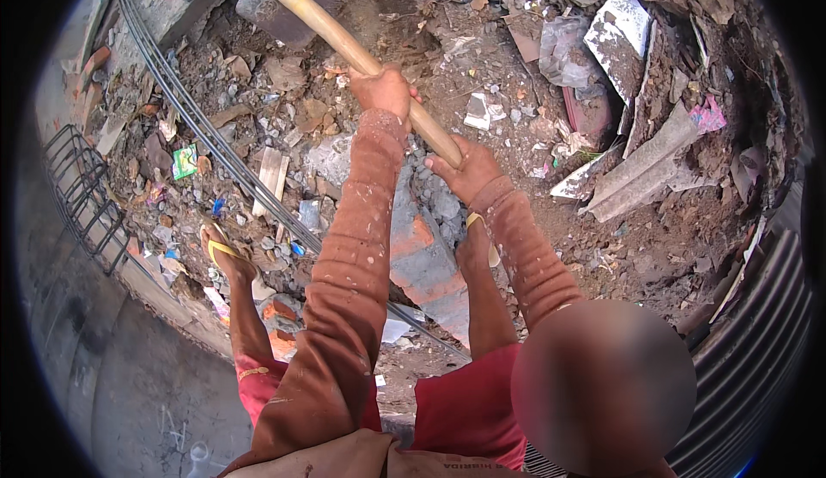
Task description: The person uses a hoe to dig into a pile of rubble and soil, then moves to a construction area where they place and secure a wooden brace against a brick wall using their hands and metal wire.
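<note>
Left hand (381,91), nearer the blade (274,24), and right hand (471,170) grip an apparent hoe (334,33), its handle (434,132) slanting forward-left.

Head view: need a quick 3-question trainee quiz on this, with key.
1. Which hand grips the wooden handle nearer the grey blade?
2. True or false: the black metal bar frame lies at the right side of the view.
3. Fill in: the sandal strap on the left foot is ____.

Key:
1. The left hand.
2. False.
3. Yellow.
</note>
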Demonstrator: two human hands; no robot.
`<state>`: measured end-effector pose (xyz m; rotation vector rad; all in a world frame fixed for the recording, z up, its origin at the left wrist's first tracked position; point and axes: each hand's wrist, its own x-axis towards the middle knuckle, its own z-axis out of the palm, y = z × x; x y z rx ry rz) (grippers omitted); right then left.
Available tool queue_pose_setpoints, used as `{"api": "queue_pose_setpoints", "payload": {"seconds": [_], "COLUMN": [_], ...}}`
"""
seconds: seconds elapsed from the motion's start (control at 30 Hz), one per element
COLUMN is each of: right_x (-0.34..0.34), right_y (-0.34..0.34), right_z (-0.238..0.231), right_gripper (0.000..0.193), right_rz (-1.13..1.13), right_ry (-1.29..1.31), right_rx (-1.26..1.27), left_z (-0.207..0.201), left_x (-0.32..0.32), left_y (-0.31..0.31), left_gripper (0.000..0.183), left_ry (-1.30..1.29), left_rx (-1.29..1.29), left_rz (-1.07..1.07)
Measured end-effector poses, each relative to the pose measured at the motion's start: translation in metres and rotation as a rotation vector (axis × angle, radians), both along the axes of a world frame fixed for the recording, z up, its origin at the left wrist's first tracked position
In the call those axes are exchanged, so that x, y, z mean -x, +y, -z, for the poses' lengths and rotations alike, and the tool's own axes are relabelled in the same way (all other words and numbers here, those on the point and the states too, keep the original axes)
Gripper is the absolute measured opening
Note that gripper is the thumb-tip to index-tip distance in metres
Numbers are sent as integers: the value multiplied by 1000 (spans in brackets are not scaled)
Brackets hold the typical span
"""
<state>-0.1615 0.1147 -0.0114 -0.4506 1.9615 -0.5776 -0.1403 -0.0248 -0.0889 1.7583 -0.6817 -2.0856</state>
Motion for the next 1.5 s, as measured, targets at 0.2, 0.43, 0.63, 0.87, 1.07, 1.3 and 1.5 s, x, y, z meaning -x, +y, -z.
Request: {"api": "queue_pose_setpoints", "payload": {"seconds": [0.2, 0.43, 0.63, 0.87, 1.07, 1.3, 1.5], "right_x": [-91, -108, -59, -46, -73, 36, -4], "right_y": [67, 6, -14, 0, 30, -44, -8], "right_z": [-23, 30, 101, 35, -10, 75, -60], "right_gripper": [32, 27, 26, 29, 33, 25, 30], "right_rz": [107, -2, -77, 131, -195, -382, 4], "right_ry": [198, 66, 125, 124, 145, 159, -50], "right_rx": [-46, -178, 1, -109, -223, -33, -130], "left_z": [11, 38, 66, 62, 31, 77, -11], "left_x": [-45, -101, -67, -16, -89, -4, -2], "left_y": [77, 6, -26, 3, 39, -42, 18], "left_gripper": [17, 27, 26, 19, 10, 10, 17], "left_ry": [-97, -46, 23, 167, -66, 176, 125], "left_rx": [-283, -197, -66, -390, -412, -260, -400], "left_rz": [187, -10, -163, 157, -10, -280, -54]}}
